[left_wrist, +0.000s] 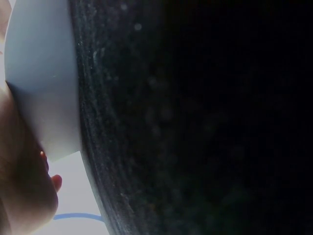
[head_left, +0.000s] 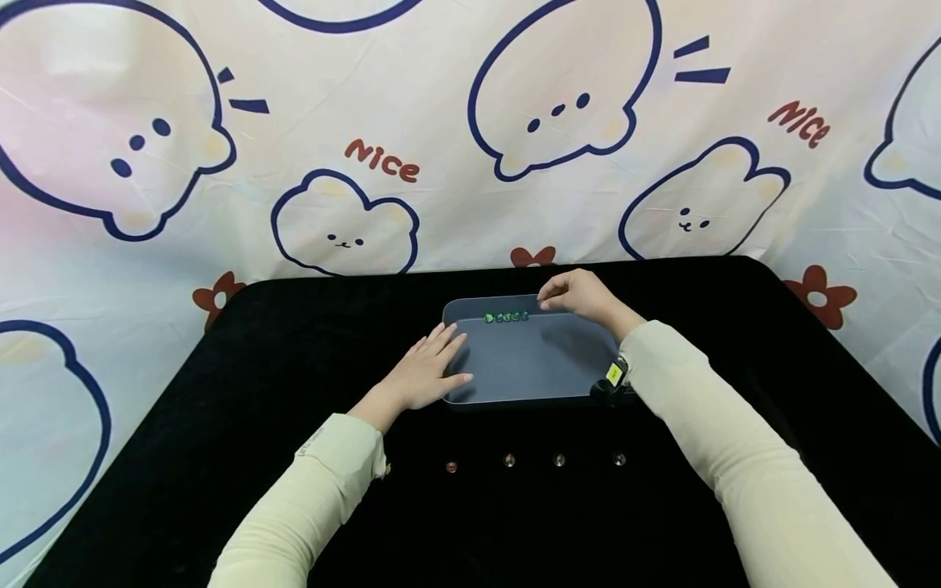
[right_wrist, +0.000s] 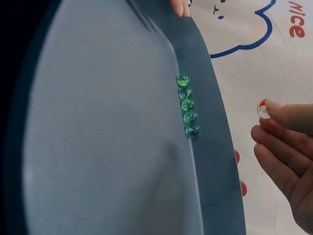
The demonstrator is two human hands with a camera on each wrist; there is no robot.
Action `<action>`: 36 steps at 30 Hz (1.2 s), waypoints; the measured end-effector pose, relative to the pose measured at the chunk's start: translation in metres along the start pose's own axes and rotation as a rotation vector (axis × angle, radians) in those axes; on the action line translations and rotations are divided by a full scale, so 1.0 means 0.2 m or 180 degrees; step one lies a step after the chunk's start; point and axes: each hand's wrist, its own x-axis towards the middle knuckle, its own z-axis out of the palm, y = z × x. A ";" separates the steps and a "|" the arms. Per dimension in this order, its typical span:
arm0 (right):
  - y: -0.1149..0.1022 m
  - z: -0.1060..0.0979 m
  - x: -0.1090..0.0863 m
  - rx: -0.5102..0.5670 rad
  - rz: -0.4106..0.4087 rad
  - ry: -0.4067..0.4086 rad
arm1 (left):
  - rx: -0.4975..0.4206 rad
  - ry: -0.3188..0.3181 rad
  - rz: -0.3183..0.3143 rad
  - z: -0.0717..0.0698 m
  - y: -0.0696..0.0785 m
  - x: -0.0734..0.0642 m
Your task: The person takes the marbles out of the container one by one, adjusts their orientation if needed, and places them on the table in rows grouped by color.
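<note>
In the head view a grey tray lies on the black table. Several green glass marbles sit in a touching row along its far inner wall. My right hand is over the tray's far side, just right of that row. Between thumb and finger it pinches a clear marble with a red and white swirl, best seen in the right wrist view. My left hand has its fingers spread and rests on the tray's left edge, holding nothing. The left wrist view shows mostly dark cloth and the tray's outer side.
In front of the tray, loose marbles lie in a spaced row on the black cloth, among them a reddish marble and a clear marble. A patterned curtain hangs behind the table's far edge.
</note>
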 end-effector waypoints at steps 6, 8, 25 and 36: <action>-0.03 0.00 -0.05 0.0105 -0.0057 -0.0036 | 0.0005 -0.0019 0.0019 0.00 -0.01 0.00; -0.05 -0.01 -0.07 0.0113 -0.0105 -0.0057 | 0.0010 -0.0017 0.0020 0.00 -0.01 0.00; -0.07 -0.02 -0.29 0.0273 -0.0334 -0.0244 | 0.0019 0.0010 0.0007 0.00 -0.01 0.01; -0.05 -0.05 -0.43 0.0441 -0.0241 -0.0193 | 0.0010 0.0002 0.0022 0.00 -0.01 0.00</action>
